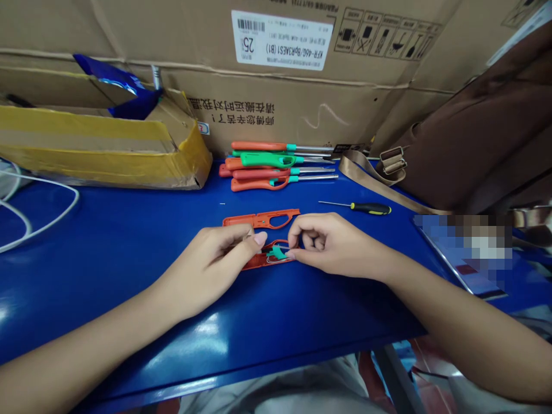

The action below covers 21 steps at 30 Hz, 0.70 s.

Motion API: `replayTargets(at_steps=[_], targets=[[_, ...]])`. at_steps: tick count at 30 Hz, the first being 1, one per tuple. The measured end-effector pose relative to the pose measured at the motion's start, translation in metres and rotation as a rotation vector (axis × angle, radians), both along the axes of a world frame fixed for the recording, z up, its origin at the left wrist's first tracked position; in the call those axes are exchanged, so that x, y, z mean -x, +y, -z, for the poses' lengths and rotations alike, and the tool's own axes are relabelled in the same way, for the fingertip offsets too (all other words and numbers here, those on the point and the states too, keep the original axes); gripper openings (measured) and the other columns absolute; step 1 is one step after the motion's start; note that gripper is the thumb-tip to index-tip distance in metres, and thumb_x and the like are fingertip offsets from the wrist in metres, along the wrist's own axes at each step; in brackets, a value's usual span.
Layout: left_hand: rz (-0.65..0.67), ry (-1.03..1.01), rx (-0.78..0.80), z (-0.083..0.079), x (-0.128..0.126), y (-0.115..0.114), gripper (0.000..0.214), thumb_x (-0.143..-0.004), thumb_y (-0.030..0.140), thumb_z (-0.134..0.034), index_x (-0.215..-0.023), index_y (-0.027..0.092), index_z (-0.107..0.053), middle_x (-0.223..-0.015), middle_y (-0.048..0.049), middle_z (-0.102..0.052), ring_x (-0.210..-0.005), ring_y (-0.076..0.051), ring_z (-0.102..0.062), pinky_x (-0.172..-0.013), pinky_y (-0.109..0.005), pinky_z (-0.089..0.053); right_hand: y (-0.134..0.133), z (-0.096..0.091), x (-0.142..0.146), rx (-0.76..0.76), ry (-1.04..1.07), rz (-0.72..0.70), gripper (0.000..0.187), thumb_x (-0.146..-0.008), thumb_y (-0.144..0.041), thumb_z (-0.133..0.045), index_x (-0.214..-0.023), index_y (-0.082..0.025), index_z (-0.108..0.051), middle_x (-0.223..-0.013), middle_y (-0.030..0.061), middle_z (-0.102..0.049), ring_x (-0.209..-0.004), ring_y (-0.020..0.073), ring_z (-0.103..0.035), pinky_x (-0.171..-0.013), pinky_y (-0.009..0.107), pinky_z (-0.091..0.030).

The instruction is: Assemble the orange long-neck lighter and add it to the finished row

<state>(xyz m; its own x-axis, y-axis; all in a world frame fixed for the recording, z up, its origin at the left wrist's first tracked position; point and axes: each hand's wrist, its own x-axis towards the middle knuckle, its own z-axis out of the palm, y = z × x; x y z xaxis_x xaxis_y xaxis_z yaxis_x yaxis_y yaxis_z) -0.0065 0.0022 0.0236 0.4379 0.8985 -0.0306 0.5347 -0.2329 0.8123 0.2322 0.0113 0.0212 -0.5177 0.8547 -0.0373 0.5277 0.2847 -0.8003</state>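
Note:
An opened orange lighter body half (pixel 259 261) lies on the blue table (pixel 129 247), with a small teal trigger piece (pixel 279 252) in it. My left hand (pixel 219 256) is closed, pressing down on the left part of that half. My right hand (pixel 328 244) is closed in a pinch on the teal trigger piece. Just behind the hands lies the other orange shell half (pixel 261 219), flat and untouched.
A pile of long orange and green stick lighters (pixel 271 165) lies against the cardboard boxes (pixel 280 69) at the back. A black-and-yellow screwdriver (pixel 362 207) lies right of it. A taped carton (pixel 99 146) stands left, white cable (pixel 43 221) far left, brown bag (pixel 474 144) right.

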Motion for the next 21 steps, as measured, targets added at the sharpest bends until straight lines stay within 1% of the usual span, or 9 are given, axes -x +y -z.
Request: replayTargets(at_steps=[2, 4, 5, 7, 11, 13, 16, 19, 21], targets=[[0.045, 0.011, -0.023, -0.002, -0.001, -0.001, 0.039, -0.1, 0.05, -0.042, -0.076, 0.02, -0.049, -0.067, 0.0045, -0.047, -0.061, -0.012, -0.043, -0.056, -0.025, -0.032, 0.0, -0.001, -0.001, 0.169, 0.078, 0.027, 0.01, -0.084, -0.024, -0.07, -0.085, -0.018, -0.061, -0.053, -0.01, -0.046, -0.045, 0.0044, -0.042, -0.044, 0.017, -0.034], [0.098, 0.025, -0.048, -0.002, -0.002, -0.002, 0.03, -0.101, 0.045, -0.042, -0.086, 0.021, -0.051, -0.07, 0.0055, -0.051, -0.062, -0.012, -0.046, -0.058, -0.024, -0.035, 0.001, -0.002, 0.0, 0.32, 0.162, 0.042, 0.012, -0.085, -0.025, -0.069, -0.089, -0.019, -0.06, -0.054, -0.0091, -0.051, -0.045, 0.0062, -0.048, -0.043, 0.018, -0.041], [0.122, 0.036, -0.061, -0.002, -0.003, -0.003, 0.025, -0.102, 0.043, -0.043, -0.09, 0.022, -0.051, -0.071, 0.006, -0.052, -0.062, -0.012, -0.047, -0.058, -0.024, -0.036, 0.001, -0.002, 0.0, 0.373, 0.199, 0.047, 0.013, -0.085, -0.025, -0.069, -0.09, -0.019, -0.059, -0.055, -0.0082, -0.054, -0.047, 0.0075, -0.053, -0.044, 0.019, -0.045], [0.153, 0.069, -0.094, 0.0, -0.004, -0.003, 0.021, -0.103, 0.04, -0.042, -0.095, 0.022, -0.052, -0.073, 0.006, -0.055, -0.062, -0.012, -0.049, -0.06, -0.024, -0.037, 0.002, -0.002, 0.001, 0.429, 0.25, 0.057, 0.015, -0.084, -0.025, -0.07, -0.09, -0.018, -0.058, -0.057, -0.0064, -0.057, -0.052, 0.0099, -0.059, -0.047, 0.021, -0.052], [0.178, 0.115, -0.169, 0.006, -0.003, 0.0, 0.024, -0.104, 0.037, -0.04, -0.095, 0.021, -0.055, -0.085, 0.0026, -0.063, -0.071, -0.013, -0.057, -0.067, -0.025, -0.042, 0.003, -0.002, 0.003, 0.456, 0.312, 0.068, 0.015, -0.085, -0.024, -0.07, -0.09, -0.018, -0.058, -0.06, -0.0049, -0.06, -0.054, 0.01, -0.062, -0.05, 0.021, -0.055], [0.204, 0.111, -0.197, 0.01, -0.003, 0.002, 0.024, -0.105, 0.035, -0.04, -0.101, 0.02, -0.058, -0.092, 0.0009, -0.066, -0.079, -0.014, -0.06, -0.073, -0.026, -0.044, 0.003, -0.001, 0.003, 0.448, 0.331, 0.073, 0.015, -0.087, -0.026, -0.07, -0.092, -0.017, -0.059, -0.061, -0.0052, -0.06, -0.053, 0.0092, -0.062, -0.05, 0.02, -0.055], [0.231, 0.097, -0.216, 0.014, -0.004, 0.005, 0.025, -0.105, 0.034, -0.04, -0.111, 0.021, -0.06, -0.106, -0.0015, -0.069, -0.092, -0.016, -0.064, -0.082, -0.027, -0.047, 0.003, 0.0, 0.004, 0.422, 0.348, 0.083, 0.018, -0.088, -0.032, -0.069, -0.093, -0.018, -0.06, -0.062, -0.006, -0.058, -0.052, 0.0074, -0.058, -0.048, 0.019, -0.053], [0.234, 0.083, -0.21, 0.015, -0.003, 0.004, 0.026, -0.105, 0.033, -0.04, -0.117, 0.022, -0.06, -0.119, -0.0037, -0.069, -0.103, -0.018, -0.065, -0.089, -0.029, -0.048, 0.003, -0.001, 0.005, 0.412, 0.334, 0.097, 0.023, -0.087, -0.038, -0.07, -0.092, -0.017, -0.061, -0.06, -0.0069, -0.054, -0.049, 0.0062, -0.052, -0.044, 0.018, -0.049], [0.223, 0.074, -0.188, 0.015, -0.003, 0.003, 0.026, -0.105, 0.035, -0.041, -0.121, 0.024, -0.057, -0.118, -0.004, -0.069, -0.101, -0.019, -0.066, -0.087, -0.029, -0.049, 0.003, -0.001, 0.006, 0.419, 0.318, 0.105, 0.026, -0.087, -0.041, -0.07, -0.091, -0.017, -0.062, -0.058, -0.007, -0.053, -0.047, 0.0058, -0.05, -0.043, 0.018, -0.047]])
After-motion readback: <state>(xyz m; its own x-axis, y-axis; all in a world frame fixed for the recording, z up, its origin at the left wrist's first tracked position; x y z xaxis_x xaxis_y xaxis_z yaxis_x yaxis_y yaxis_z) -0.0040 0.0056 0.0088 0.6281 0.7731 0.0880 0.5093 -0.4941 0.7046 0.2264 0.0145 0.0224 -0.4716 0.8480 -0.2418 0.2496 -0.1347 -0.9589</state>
